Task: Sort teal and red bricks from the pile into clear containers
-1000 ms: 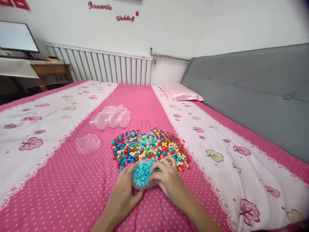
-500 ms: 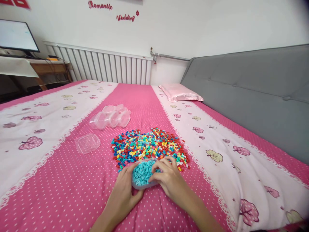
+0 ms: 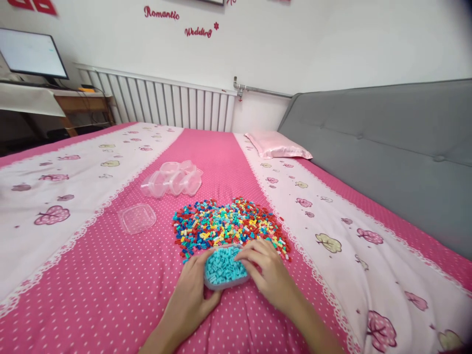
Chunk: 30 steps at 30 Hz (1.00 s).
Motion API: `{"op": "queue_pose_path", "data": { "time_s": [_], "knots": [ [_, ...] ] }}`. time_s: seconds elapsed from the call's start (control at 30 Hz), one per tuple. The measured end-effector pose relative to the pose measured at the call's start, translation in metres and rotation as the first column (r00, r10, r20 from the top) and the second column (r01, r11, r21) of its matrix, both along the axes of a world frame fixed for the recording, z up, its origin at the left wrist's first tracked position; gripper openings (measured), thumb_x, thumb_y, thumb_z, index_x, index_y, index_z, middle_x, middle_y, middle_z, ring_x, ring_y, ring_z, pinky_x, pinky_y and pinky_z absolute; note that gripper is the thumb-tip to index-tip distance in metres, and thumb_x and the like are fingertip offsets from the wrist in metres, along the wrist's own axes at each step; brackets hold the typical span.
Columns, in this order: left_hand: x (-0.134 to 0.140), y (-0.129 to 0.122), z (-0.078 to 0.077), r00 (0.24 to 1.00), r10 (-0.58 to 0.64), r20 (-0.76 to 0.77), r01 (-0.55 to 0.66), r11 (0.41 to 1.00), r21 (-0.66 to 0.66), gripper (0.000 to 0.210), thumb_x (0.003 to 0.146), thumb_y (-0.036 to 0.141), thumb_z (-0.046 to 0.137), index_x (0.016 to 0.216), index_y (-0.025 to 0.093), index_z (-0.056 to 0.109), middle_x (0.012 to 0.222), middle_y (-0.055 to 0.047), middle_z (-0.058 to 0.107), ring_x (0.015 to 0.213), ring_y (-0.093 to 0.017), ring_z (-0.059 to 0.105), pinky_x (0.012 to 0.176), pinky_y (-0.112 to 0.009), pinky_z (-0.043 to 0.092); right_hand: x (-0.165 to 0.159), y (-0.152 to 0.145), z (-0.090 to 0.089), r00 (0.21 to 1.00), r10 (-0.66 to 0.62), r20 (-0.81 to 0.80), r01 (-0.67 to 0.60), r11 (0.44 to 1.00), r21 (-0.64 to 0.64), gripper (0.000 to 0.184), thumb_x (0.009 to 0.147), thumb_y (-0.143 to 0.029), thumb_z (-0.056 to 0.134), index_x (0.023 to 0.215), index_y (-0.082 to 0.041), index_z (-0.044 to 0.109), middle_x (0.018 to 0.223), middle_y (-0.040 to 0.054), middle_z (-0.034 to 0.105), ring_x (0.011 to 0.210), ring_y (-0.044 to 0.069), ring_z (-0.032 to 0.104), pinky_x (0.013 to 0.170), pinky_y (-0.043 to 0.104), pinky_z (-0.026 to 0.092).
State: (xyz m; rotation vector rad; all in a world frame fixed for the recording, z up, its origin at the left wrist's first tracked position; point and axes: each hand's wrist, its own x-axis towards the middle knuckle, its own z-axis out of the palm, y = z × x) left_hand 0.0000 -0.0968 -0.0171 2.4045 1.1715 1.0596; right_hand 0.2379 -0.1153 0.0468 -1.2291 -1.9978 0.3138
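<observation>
Turquoise bricks fill the tub left hand clasps; right hand half-curled, hold unclear.

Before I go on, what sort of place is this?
Most likely a bedroom, judging by the pink-and-white, tree-printed fabric bedspread, the shiny pale pink rectangular pillow and the long grey padded headboard on the right of the view.

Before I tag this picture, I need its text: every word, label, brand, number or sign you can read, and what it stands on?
"Romantic": red letters on the white wall.
"Wedding": lower red letters on the same wall.
More letters at the top edge: cut off, unreadable.
Red signs, upper left: cut off, unreadable.
Screen: too faint to read.
Plastic box and the bricks in it: no readable text.
</observation>
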Motion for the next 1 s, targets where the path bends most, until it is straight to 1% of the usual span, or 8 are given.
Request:
{"op": "queue_pose_path", "data": {
  "time_s": [0.17,0.33,0.4,0.43,0.5,0.6,0.77,1.0],
  "knots": [
    [0.001,-0.001,0.003,1.000,-0.009,0.023,0.009,1.000,-0.001,0.070,0.086,0.013,0.063,0.150,0.025,0.038,0.137,-0.014,0.063,0.124,-0.034,0.063,0.103,-0.051,0.055,0.003,0.032,0.011,0.991,-0.119,0.064,0.126,0.986,-0.111,0.021,0.103,-0.016,0.058,0.109,-0.024,0.076,0.107,0.0041,0.075,0.105,0.022,0.066,0.094,0.036,0.049],
    [0.001,0.000,0.000,0.999,-0.004,0.042,0.003,1.000,0.018,0.068,0.085,0.013,0.063,0.148,0.024,0.041,0.135,-0.014,0.065,0.122,-0.034,0.065,0.102,-0.052,0.055,-0.019,0.100,0.018,0.974,-0.129,0.187,0.163,0.970,-0.180,0.018,0.101,-0.014,0.062,0.107,-0.021,0.077,0.113,0.0055,0.076,0.106,0.020,0.069,0.101,0.037,0.051],
    [0.001,0.000,0.001,0.999,-0.004,0.046,0.003,1.000,0.024,0.068,0.085,0.014,0.063,0.148,0.024,0.041,0.135,-0.013,0.065,0.122,-0.034,0.065,0.103,-0.051,0.056,-0.030,0.126,0.017,0.961,-0.123,0.249,0.182,0.956,-0.232,0.014,0.103,-0.024,0.065,0.112,-0.019,0.074,0.113,0.0068,0.075,0.101,0.020,0.070,0.097,0.040,0.056],
    [0.001,-0.001,0.001,0.999,-0.005,0.047,0.004,1.000,0.026,0.068,0.085,0.014,0.064,0.148,0.024,0.041,0.135,-0.013,0.065,0.122,-0.033,0.065,0.103,-0.051,0.056,-0.034,0.138,0.016,0.952,-0.121,0.280,0.195,0.947,-0.254,0.021,0.103,-0.032,0.067,0.118,-0.018,0.070,0.118,0.0069,0.072,0.103,0.021,0.070,0.094,0.043,0.058],
    [0.000,-0.001,0.002,0.999,-0.007,0.051,0.006,1.000,0.030,0.068,0.085,0.014,0.064,0.149,0.024,0.041,0.134,-0.012,0.065,0.121,-0.033,0.066,0.102,-0.050,0.056,-0.040,0.154,0.012,0.932,-0.129,0.339,0.231,0.931,-0.283,0.031,0.103,-0.038,0.067,0.127,-0.019,0.066,0.127,0.0087,0.068,0.107,0.023,0.069,0.093,0.045,0.060],
    [0.000,0.000,0.001,0.998,-0.013,0.062,0.010,0.999,0.038,0.067,0.085,0.014,0.064,0.148,0.024,0.041,0.133,-0.012,0.066,0.121,-0.032,0.066,0.101,-0.050,0.056,-0.045,0.166,0.004,0.901,-0.137,0.411,0.277,0.912,-0.304,0.033,0.102,-0.038,0.067,0.131,-0.021,0.065,0.134,0.0096,0.065,0.112,0.024,0.068,0.095,0.046,0.059],
    [0.000,0.002,-0.002,0.996,-0.022,0.085,0.019,0.999,0.037,0.066,0.085,0.014,0.063,0.147,0.023,0.043,0.133,-0.013,0.066,0.120,-0.034,0.066,0.101,-0.052,0.056,-0.047,0.169,-0.007,0.869,-0.123,0.480,0.301,0.901,-0.313,0.035,0.102,-0.038,0.068,0.132,-0.019,0.064,0.134,0.0100,0.065,0.114,0.025,0.067,0.096,0.047,0.059],
    [0.001,0.002,-0.003,0.995,-0.017,0.096,0.014,0.999,0.029,0.065,0.085,0.014,0.063,0.147,0.023,0.045,0.133,-0.013,0.066,0.121,-0.033,0.066,0.101,-0.052,0.057,-0.051,0.172,-0.010,0.864,-0.110,0.491,0.283,0.913,-0.294,0.035,0.102,-0.038,0.067,0.132,-0.020,0.064,0.134,0.0099,0.065,0.112,0.025,0.068,0.095,0.047,0.060]
  ]
}}
